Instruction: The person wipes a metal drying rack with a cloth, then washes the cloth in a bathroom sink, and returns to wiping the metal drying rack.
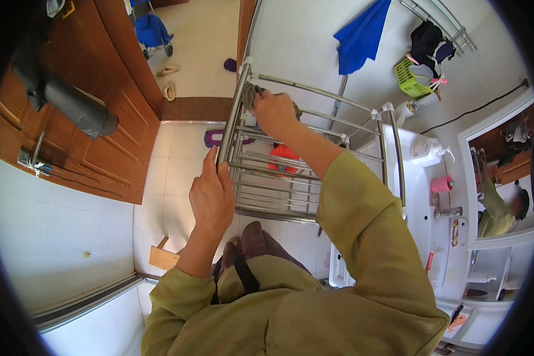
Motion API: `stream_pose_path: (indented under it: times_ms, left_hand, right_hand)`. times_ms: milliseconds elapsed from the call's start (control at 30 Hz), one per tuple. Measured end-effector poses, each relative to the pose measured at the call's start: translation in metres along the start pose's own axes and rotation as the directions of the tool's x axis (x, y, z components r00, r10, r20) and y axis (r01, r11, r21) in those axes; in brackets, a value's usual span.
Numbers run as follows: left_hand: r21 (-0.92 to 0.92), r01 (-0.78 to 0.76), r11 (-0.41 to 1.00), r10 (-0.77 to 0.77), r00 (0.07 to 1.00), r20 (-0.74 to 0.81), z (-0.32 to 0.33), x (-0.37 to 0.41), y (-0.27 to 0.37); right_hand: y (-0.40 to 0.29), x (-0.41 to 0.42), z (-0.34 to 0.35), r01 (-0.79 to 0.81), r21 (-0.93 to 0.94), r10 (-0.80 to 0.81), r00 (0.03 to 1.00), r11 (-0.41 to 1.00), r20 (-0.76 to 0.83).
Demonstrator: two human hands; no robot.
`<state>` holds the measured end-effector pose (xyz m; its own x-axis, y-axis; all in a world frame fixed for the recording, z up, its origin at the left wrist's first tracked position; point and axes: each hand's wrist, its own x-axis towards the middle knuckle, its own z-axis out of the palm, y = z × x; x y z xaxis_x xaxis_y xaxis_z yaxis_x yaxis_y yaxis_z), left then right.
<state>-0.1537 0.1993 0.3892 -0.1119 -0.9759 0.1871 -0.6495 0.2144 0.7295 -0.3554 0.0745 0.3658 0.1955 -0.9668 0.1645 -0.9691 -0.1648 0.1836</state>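
Note:
A metal rack (309, 178) of tubular bars with white plastic joints stands before me. My left hand (212, 193) grips the near end of its left side rail (234, 120), with fingers and thumb on either side of the tube. Bunched in my right hand (276, 111) is a dark grey-green cloth (252, 94), pressed against the rack's upper left corner near a white joint (248, 61). My right fingers hide part of the cloth. Below the bars, a red-orange object (284, 158) shows through, partly covered.
A white washbasin (394, 147) borders the rack on the right, holding a pump bottle (425, 152) and a pink cup (441, 183). A wooden door (111, 120) stands at left. A small wooden stool (163, 257) is near my left forearm. A blue cloth (360, 38) hangs on the far wall.

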Motion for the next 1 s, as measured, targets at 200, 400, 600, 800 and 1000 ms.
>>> stream_pose_path:
  times_ms: [200, 400, 600, 800, 1000]
  left_hand:
    - [-0.014, -0.038, 0.999, 0.036, 0.992, -0.117, 0.007, 0.001, -0.006]
    - [0.036, -0.178, 0.983, 0.181, 0.973, -0.144, 0.01, -0.001, -0.006]
    - [0.112, -0.137, 0.984, 0.15, 0.982, -0.112, 0.01, 0.0, -0.006]
    - [0.208, -0.092, 0.974, 0.129, 0.977, -0.171, 0.005, 0.002, -0.007]
    - [0.193, -0.157, 0.969, 0.192, 0.966, -0.176, 0.011, 0.001, -0.006]
  right_hand:
    - [0.074, -0.067, -0.009, -0.198, -0.011, 0.199, 0.978, 0.98, 0.068]
    - [0.122, -0.118, -0.023, -0.379, -0.138, 0.4, 0.898, 0.915, 0.182]
    - [0.038, -0.036, -0.003, -0.208, -0.04, 0.21, 0.976, 0.977, 0.055]
    - [-0.023, 0.016, -0.004, -0.158, 0.044, 0.156, 0.986, 0.986, 0.05]
    - [0.046, -0.033, -0.007, -0.291, 0.056, 0.28, 0.948, 0.955, 0.151]
